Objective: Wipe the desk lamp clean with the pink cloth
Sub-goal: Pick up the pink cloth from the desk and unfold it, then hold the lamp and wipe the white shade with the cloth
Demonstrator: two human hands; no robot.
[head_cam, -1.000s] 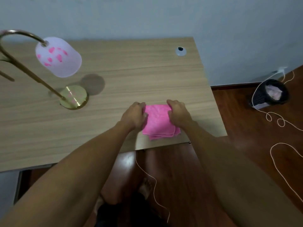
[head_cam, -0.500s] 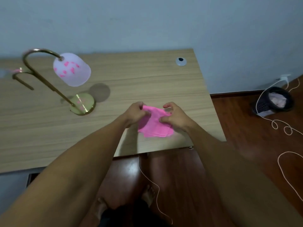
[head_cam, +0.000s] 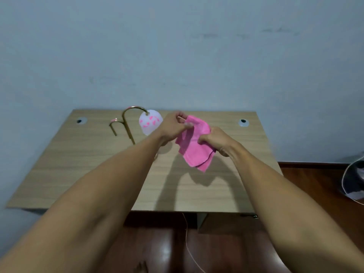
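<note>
1. The wall (head_cam: 177,46) is plain blue-grey and fills the upper half of the scene behind everything.
2. The wooden tabletop (head_cam: 94,170) stands against that wall, with a round cable hole (head_cam: 243,122) near its far right corner and another (head_cam: 79,121) near its far left.
3. Dark reddish floor (head_cam: 307,186) shows to the right of the tabletop and below its near edge, with a thin pale cord (head_cam: 190,247) trailing across it.
4. Two bare forearms reach in from below, meeting above the middle of the tabletop.
5. The pink cloth (head_cam: 195,148) is held up off the tabletop between both hands, its lower corner hanging loose and casting a shadow on the wood.
6. The desk lamp (head_cam: 129,123) stands at the far left-centre of the tabletop: a curved brass stem and a white shade (head_cam: 150,123) with pink marks, just left of the left hand. Its base is hidden behind the left forearm.
7. The right hand (head_cam: 216,139) has its grip closed on the cloth's right side.
8. The left hand (head_cam: 173,127) pinches the cloth's upper left edge.
</note>
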